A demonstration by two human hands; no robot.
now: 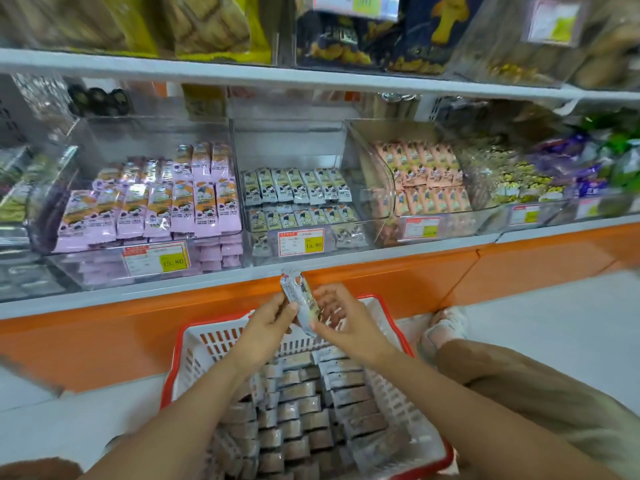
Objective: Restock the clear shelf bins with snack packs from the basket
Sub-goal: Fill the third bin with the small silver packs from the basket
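A white basket with a red rim [194,344] stands on the floor below the shelf, filled with several rows of small snack packs [304,407]. Above it both hands hold one silver snack pack [300,299] upright. My left hand [268,325] grips its left side with fingers curled round it. My right hand [341,318] pinches its lower right edge. The middle clear shelf bin [294,206] holds pale green packs, the left clear bin [149,209] pink packs and the right clear bin [422,188] peach packs.
An orange shelf base [381,282] runs behind the basket. Price tags [300,242] hang on the bin fronts. More snack bags fill the upper shelf [207,29]. My knee and shoe [446,327] are at the right, on the pale floor.
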